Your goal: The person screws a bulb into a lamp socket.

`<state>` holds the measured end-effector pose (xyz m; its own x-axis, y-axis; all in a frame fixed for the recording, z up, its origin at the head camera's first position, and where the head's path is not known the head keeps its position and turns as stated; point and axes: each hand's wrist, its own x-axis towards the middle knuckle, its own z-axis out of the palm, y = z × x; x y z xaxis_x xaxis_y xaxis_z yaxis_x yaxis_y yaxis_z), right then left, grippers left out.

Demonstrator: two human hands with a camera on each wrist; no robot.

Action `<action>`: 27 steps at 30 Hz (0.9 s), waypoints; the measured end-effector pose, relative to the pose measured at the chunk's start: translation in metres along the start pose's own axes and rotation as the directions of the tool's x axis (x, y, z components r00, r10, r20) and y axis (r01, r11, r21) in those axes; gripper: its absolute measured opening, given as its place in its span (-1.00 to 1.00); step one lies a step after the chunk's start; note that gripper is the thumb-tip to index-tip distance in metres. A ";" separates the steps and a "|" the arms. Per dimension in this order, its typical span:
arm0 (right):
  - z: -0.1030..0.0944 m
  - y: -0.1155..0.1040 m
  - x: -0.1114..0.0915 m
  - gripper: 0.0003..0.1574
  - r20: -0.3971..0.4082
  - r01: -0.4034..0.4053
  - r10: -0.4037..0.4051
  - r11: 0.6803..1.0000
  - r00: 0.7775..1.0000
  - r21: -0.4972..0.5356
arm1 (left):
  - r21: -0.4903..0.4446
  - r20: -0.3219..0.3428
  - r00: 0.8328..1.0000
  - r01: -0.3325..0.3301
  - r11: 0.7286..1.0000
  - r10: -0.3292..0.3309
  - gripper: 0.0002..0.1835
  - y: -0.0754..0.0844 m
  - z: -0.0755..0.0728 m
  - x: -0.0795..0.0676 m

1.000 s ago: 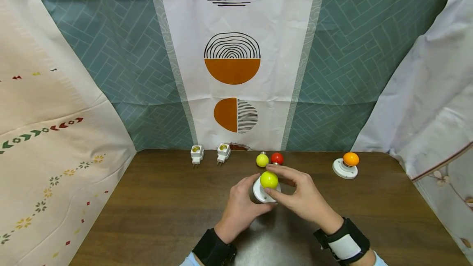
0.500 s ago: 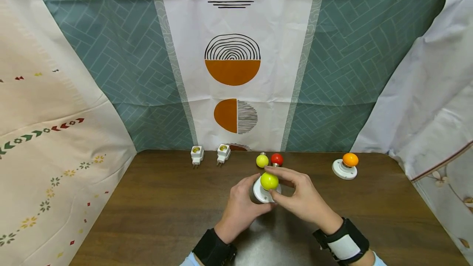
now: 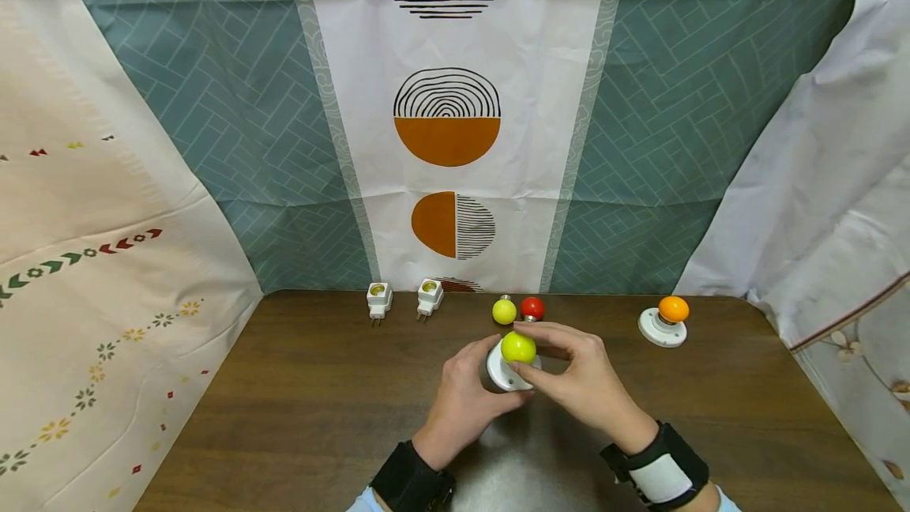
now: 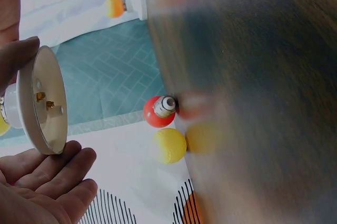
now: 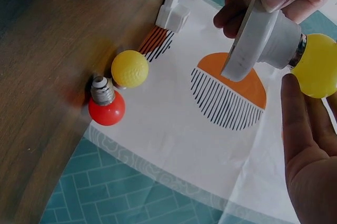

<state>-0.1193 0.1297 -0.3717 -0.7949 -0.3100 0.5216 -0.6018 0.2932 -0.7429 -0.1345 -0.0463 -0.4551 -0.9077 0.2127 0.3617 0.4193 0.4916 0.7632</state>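
Note:
My left hand (image 3: 465,385) grips the rim of a round white lamp holder (image 3: 501,370) above the table. A yellow bulb (image 3: 518,347) sits in that holder's socket, with some of its metal base showing in the right wrist view. The thumb and fingers of my right hand (image 3: 586,374) pinch the bulb from the right. Seen from the left wrist, the holder's hollow underside (image 4: 51,103) shows brass contacts. Behind the hands, a second yellow bulb (image 3: 504,310) and a red bulb (image 3: 532,307) lie side by side on the table.
Two white plug-in sockets (image 3: 380,300) lie at the back left of the wooden table (image 3: 320,409). At the back right stands another white lamp holder (image 3: 662,330) carrying an orange bulb (image 3: 673,308). Patterned cloth (image 3: 455,38) hangs behind the table.
The right thumb and fingers shift slightly around the yellow bulb. The left hand keeps the lamp holder in nearly the same place.

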 end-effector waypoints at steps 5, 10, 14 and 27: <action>0.001 0.000 -0.001 -0.48 -0.035 0.002 -0.002 1.000 0.999 -0.010 | -0.006 -0.006 1.000 -0.009 1.000 0.009 -0.19 0.001 -0.001 0.000; 0.002 -0.001 0.000 -0.46 -0.073 -0.007 0.004 0.999 0.997 -0.039 | 0.006 -0.010 1.000 -0.013 1.000 0.013 -0.19 0.002 -0.001 -0.001; 0.002 -0.001 0.000 -0.42 -0.062 -0.018 0.015 0.999 0.998 -0.043 | 0.014 -0.005 1.000 -0.005 1.000 0.005 -0.18 0.002 -0.001 -0.001; -0.005 0.002 -0.001 -0.35 0.074 -0.039 0.039 0.999 0.996 -0.008 | 0.003 -0.006 1.000 -0.017 1.000 0.017 -0.17 0.001 -0.001 0.000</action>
<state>-0.1197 0.1351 -0.3717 -0.8100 -0.3644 0.4596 -0.5712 0.3124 -0.7590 -0.1343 -0.0467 -0.4538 -0.9005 0.2160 0.3775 0.4343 0.4903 0.7556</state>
